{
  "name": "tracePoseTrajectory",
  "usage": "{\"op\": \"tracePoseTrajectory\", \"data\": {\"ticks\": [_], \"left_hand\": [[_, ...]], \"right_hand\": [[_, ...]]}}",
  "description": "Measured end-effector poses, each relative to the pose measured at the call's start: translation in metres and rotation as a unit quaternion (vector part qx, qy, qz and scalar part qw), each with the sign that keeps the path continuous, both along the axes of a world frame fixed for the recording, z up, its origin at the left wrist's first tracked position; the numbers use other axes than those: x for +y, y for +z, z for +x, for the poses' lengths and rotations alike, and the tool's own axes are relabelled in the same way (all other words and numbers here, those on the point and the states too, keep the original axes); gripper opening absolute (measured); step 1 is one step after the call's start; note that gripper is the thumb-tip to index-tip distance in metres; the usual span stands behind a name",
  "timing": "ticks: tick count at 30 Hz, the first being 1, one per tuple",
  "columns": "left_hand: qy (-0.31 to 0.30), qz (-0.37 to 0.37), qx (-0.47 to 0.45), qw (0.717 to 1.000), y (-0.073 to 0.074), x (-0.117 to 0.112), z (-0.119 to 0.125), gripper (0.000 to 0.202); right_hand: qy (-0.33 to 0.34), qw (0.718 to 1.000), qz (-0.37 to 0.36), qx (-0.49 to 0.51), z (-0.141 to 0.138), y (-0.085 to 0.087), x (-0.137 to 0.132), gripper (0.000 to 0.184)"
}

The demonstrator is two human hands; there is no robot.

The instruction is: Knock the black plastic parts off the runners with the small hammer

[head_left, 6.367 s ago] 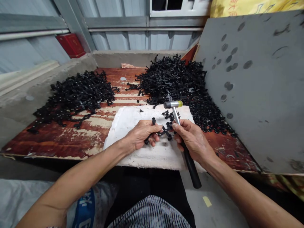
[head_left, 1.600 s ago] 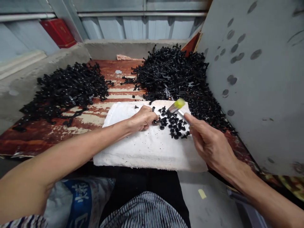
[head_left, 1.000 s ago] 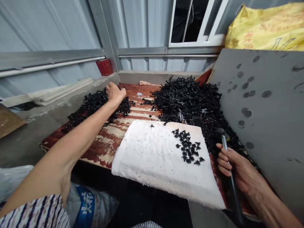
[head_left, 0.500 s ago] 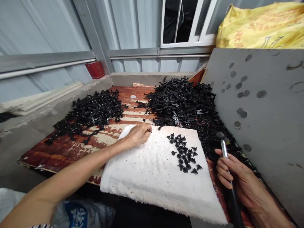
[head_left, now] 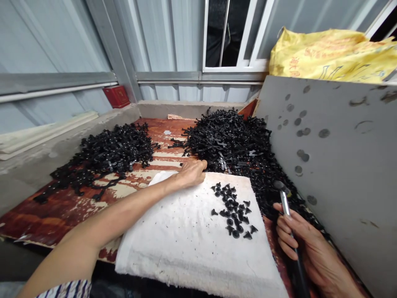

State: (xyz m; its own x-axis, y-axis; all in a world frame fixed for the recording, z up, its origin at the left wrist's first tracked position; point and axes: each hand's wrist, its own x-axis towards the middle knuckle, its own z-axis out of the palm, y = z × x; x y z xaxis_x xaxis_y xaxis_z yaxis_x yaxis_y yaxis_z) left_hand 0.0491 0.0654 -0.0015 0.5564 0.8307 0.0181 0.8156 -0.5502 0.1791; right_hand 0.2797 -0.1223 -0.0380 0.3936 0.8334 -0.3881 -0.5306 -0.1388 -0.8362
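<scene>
While I am looking from far through the head camera, the worn red-brown table (head_left: 40, 219) is filling most of the lower view. At its right side, a spotted grey board (head_left: 338, 165) is standing. A big heap of black parts (head_left: 229, 140) is lying beside this board, a white pad (head_left: 173, 244) is covering the front middle, and a smaller heap (head_left: 114, 147) is lying at the left. I am seeing the hammer (head_left: 285, 207) beside the pad's right edge; the right hand (head_left: 305, 236) is gripping it, fingers closed around the shaft. The left hand (head_left: 191, 171) is reaching to the pad's far edge with curled fingers; I am not able to tell if it is pinching something. Small black pieces (head_left: 232, 209) are lying loosely grouped on the pad, between the 2 hands.
</scene>
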Motion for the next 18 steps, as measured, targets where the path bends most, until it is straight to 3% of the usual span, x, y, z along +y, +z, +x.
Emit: {"op": "tracePoseTrajectory", "data": {"ticks": [4, 8, 14, 18], "left_hand": [[0.094, 0.018, -0.084, 0.992, 0.011, 0.036, 0.013, 0.041], [0.176, 0.025, -0.102, 0.979, 0.016, 0.066, 0.041, 0.065], [0.110, 0.008, -0.085, 0.990, 0.009, 0.075, 0.061, 0.066], [0.083, 0.033, -0.089, 0.992, 0.001, 0.068, 0.044, 0.037]], "right_hand": [[0.008, 1.000, 0.003, -0.003, 0.002, -0.003, 0.000, 0.067], [0.011, 1.000, 0.002, -0.001, 0.003, -0.005, -0.001, 0.065], [0.009, 1.000, -0.001, 0.008, 0.003, -0.010, -0.002, 0.064], [0.025, 0.999, 0.023, -0.011, 0.005, -0.009, -0.004, 0.061]]}}
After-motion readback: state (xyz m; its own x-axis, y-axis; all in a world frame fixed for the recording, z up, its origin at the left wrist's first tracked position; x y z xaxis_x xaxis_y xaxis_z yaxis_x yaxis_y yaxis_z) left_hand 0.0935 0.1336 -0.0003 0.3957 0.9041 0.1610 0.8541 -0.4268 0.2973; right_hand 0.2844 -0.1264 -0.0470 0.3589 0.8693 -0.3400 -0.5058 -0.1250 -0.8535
